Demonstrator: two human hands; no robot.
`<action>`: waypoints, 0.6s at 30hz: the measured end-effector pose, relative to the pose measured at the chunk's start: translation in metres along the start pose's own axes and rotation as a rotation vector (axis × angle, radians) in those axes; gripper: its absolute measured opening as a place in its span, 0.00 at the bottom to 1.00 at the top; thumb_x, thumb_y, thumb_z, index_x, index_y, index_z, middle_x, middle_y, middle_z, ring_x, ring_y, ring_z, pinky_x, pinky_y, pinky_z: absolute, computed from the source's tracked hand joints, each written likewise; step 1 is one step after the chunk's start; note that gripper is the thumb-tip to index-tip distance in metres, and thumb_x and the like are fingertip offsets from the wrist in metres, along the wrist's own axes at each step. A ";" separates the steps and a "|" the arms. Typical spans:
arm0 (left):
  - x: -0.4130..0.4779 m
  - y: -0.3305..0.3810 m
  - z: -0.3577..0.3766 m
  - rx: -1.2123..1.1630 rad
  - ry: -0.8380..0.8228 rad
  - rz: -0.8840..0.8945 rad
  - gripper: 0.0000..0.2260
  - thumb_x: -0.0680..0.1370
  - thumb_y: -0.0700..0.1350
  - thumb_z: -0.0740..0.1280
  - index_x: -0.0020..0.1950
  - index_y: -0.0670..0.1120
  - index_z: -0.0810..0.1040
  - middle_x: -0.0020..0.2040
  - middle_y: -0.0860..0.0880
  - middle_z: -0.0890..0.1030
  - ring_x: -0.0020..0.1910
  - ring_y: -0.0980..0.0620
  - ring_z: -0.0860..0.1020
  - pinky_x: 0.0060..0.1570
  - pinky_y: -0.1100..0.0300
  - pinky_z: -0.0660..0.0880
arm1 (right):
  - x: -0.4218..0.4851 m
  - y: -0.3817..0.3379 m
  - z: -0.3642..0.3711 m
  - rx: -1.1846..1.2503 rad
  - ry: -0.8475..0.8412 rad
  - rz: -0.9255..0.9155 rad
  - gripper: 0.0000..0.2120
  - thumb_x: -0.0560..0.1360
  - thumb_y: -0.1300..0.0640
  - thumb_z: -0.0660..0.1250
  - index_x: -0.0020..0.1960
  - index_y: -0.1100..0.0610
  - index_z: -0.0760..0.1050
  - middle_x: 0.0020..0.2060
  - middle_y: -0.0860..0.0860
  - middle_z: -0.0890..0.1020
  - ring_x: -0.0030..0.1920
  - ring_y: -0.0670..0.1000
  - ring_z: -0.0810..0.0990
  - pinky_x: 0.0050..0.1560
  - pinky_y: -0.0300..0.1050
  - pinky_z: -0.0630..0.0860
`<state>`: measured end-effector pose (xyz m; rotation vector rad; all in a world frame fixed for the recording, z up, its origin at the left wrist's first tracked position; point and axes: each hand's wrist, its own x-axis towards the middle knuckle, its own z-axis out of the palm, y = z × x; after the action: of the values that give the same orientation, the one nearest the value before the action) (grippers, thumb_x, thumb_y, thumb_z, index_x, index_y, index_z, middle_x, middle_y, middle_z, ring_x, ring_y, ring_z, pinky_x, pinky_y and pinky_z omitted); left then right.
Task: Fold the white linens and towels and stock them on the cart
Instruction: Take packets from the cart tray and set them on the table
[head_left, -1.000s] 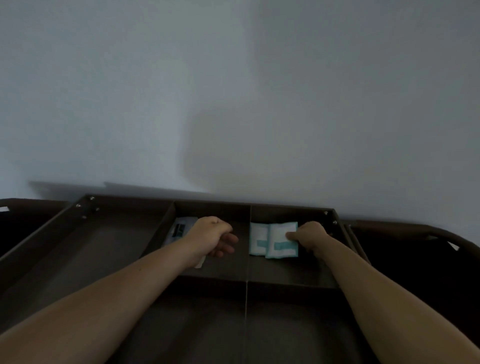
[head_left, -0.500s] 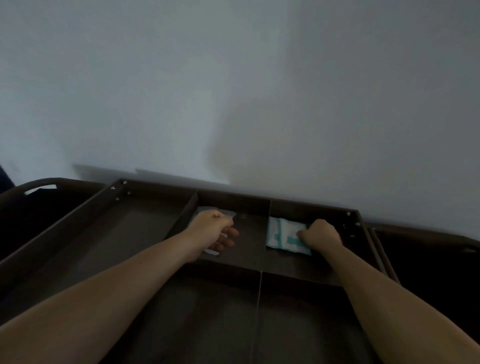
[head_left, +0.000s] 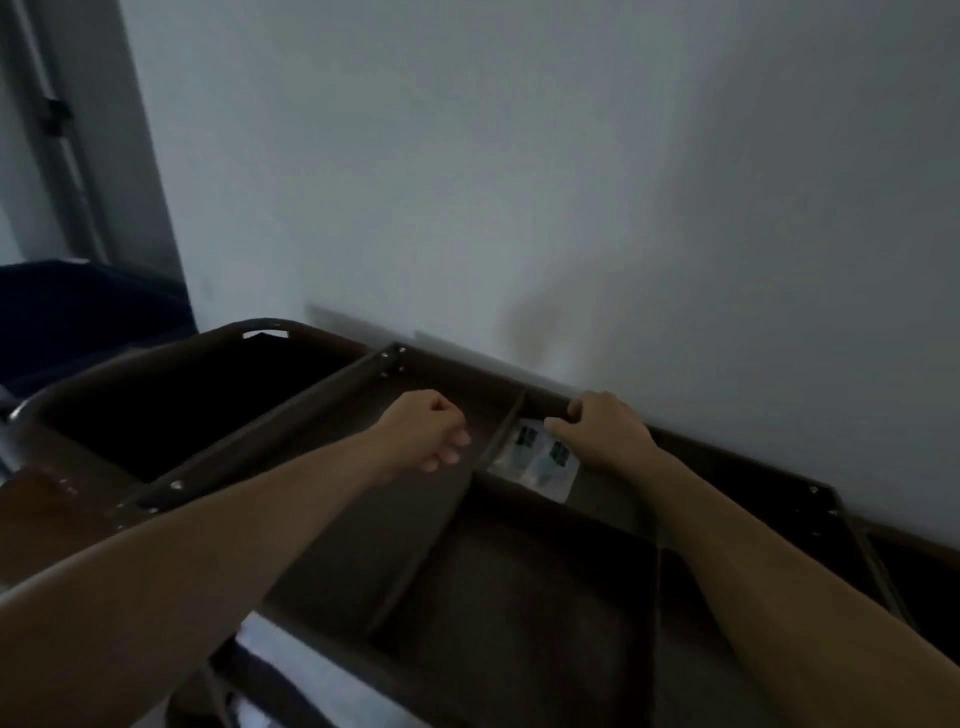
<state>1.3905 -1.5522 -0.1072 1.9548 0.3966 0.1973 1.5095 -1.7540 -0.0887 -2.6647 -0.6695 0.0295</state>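
The dark brown cart top tray (head_left: 524, 587) has several compartments. My left hand (head_left: 427, 432) hovers over the long left compartment, fingers curled into a fist with nothing visible in it. My right hand (head_left: 605, 434) is at the back of the tray, its fingers curled over the far rim (head_left: 545, 402). Just below it, two small clear packets with dark and teal labels (head_left: 540, 460) lie in the back middle compartment. Something white, perhaps folded linen (head_left: 291, 670), shows on a lower level at the bottom left.
A plain wall (head_left: 571, 182) runs right behind the cart. A dark open bin (head_left: 197, 405) hangs on the cart's left end. A dark blue object (head_left: 88, 306) and a door frame (head_left: 78, 130) are at the far left.
The view has swung left. Both hands shifted left along the tray: the right hand left the teal packets and now holds the far rim, while the left hand moved over the left compartment.
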 end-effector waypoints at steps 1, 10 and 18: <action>-0.009 -0.009 -0.022 0.021 0.032 0.006 0.04 0.80 0.43 0.63 0.50 0.43 0.76 0.43 0.47 0.85 0.39 0.47 0.83 0.32 0.58 0.75 | -0.001 -0.026 0.008 0.008 -0.025 -0.041 0.18 0.76 0.42 0.68 0.41 0.57 0.76 0.38 0.54 0.81 0.42 0.55 0.81 0.48 0.51 0.80; -0.111 -0.127 -0.252 0.507 0.293 -0.042 0.13 0.78 0.52 0.65 0.61 0.50 0.76 0.54 0.51 0.79 0.51 0.49 0.79 0.55 0.50 0.78 | -0.028 -0.270 0.118 -0.076 -0.168 -0.303 0.35 0.75 0.34 0.64 0.73 0.55 0.68 0.70 0.55 0.70 0.69 0.58 0.70 0.68 0.56 0.70; -0.182 -0.251 -0.394 0.821 0.363 -0.278 0.29 0.76 0.59 0.61 0.75 0.50 0.65 0.77 0.49 0.60 0.77 0.45 0.54 0.73 0.47 0.59 | -0.045 -0.442 0.199 -0.114 -0.271 -0.546 0.35 0.77 0.36 0.63 0.76 0.56 0.63 0.74 0.54 0.67 0.73 0.57 0.66 0.71 0.59 0.66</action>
<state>1.0498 -1.1889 -0.1684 2.6302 1.1160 0.2307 1.2484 -1.3438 -0.1092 -2.5098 -1.5028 0.2086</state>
